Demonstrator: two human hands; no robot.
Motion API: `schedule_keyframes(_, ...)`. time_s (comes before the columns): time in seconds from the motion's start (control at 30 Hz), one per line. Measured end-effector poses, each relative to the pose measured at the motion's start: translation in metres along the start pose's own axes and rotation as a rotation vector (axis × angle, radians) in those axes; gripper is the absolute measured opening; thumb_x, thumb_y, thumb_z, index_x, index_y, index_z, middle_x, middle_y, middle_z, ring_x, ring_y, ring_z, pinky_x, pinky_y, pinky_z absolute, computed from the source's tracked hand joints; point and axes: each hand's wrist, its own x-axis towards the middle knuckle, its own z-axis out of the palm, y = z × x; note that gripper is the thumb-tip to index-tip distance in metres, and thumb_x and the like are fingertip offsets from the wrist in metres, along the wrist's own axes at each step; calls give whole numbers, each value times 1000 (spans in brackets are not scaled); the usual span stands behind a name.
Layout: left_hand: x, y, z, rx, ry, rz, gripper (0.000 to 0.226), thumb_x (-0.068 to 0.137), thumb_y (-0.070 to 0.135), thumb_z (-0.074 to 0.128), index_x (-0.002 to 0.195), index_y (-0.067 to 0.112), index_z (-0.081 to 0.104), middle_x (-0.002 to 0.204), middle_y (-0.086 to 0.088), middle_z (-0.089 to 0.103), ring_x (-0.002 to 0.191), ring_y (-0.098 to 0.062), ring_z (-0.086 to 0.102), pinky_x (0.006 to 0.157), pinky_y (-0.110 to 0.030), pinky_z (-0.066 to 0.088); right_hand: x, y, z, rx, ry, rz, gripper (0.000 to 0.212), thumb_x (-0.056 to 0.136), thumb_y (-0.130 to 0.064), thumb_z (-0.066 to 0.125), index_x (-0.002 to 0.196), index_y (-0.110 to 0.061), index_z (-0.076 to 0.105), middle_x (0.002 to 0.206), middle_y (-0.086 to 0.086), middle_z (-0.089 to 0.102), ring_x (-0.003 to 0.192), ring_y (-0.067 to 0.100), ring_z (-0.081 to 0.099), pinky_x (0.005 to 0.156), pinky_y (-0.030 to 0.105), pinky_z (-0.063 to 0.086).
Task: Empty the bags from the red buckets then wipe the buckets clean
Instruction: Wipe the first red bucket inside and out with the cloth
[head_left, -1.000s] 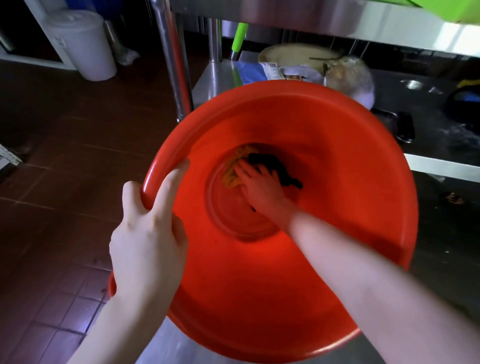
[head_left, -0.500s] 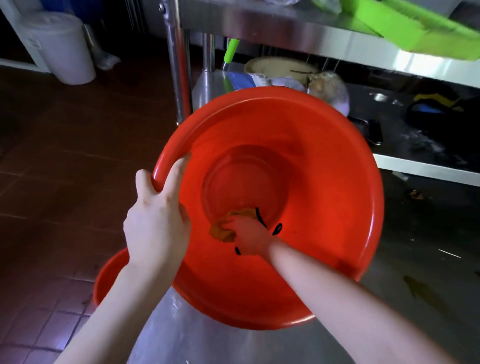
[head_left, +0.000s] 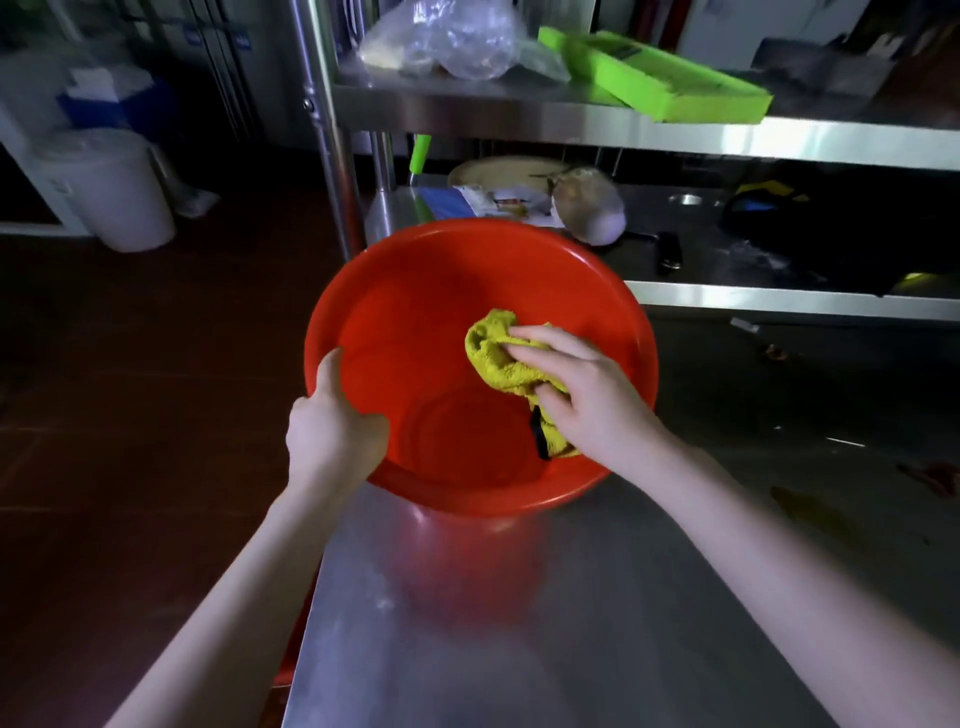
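The left hand (head_left: 332, 431) is clamping the bucket (head_left: 415, 306) rim to steady it. The right hand (head_left: 589, 397), fingers spread, thumb hooking the cloth (head_left: 501, 358), is pressing it against the wall.

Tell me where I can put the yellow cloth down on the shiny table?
The steel table is bare from the red bucket to its near edge. Right of the bucket has room but smears. The shelves behind are crowded.
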Motion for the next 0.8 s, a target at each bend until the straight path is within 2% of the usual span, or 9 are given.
schedule_keyframes(0.2,-55,9,14,-174,40,-57,72,87,22,52,151,34,23,126,-15,47,75,-23,59,56,-27,46,-24,-14,-44,6,79,-109,50,87,7,53,132,-14,59,143,-7,47,130,16,46,108,27,40)
schedule_keyframes(0.3,-97,7,29,-73,124,-35,63,89,44,50,147,34,29,134,-15,30,98,-32,55,83,-41,51,-50,-10,-66,28,133,-127,49,87,8,54,131,-13,59,143,-6,47,131,16,46,109,35,41)
schedule_keyframes(0.37,-121,7,39,91,230,92,62,89,59,43,144,33,37,145,-16,20,130,-40,31,104,-50,37,-67,-3,-81,37,183,-127,47,87,7,55,129,-12,60,142,-5,48,130,18,47,108,39,42)
schedule_keyframes(0.43,-140,6,45,234,300,308,61,88,66,36,136,32,50,157,-14,13,144,-34,12,114,-53,18,-84,5,-93,48,200,-118,46,87,7,55,129,-11,60,142,-4,49,129,18,48,108,40,42)
schedule_keyframes(0.5,-154,4,50,397,226,544,64,89,68,31,129,26,59,154,-10,30,148,-28,12,118,-52,4,-102,12,-102,66,205,-98,46,87,6,55,130,-11,59,141,-5,49,129,14,48,109,36,41)
schedule_keyframes(0.57,-160,1,48,550,136,726,67,89,67,32,121,16,63,126,-9,58,136,-32,39,119,-57,10,-119,19,-109,95,229,-61,45,88,6,56,130,-10,59,141,-6,49,127,6,47,109,22,38)
schedule_keyframes(0.63,-158,3,40,613,131,845,63,89,61,37,110,10,66,97,-6,64,102,-34,62,111,-58,30,-135,26,-115,120,271,-24,43,88,5,56,129,-8,60,139,-4,50,122,-1,46,104,7,32)
schedule_keyframes(0.7,-157,10,34,667,124,888,58,90,60,39,103,10,66,85,-2,63,81,-32,64,95,-50,45,-147,31,-121,155,305,13,43,88,5,57,129,-7,59,136,-1,52,119,-2,46,101,4,31)
schedule_keyframes(0.8,-166,21,34,655,151,914,48,90,55,50,99,10,65,83,-1,63,76,-31,65,80,-44,48,-159,34,-132,201,327,52,42,89,1,58,130,-10,58,128,-2,54,114,0,49,98,6,34)
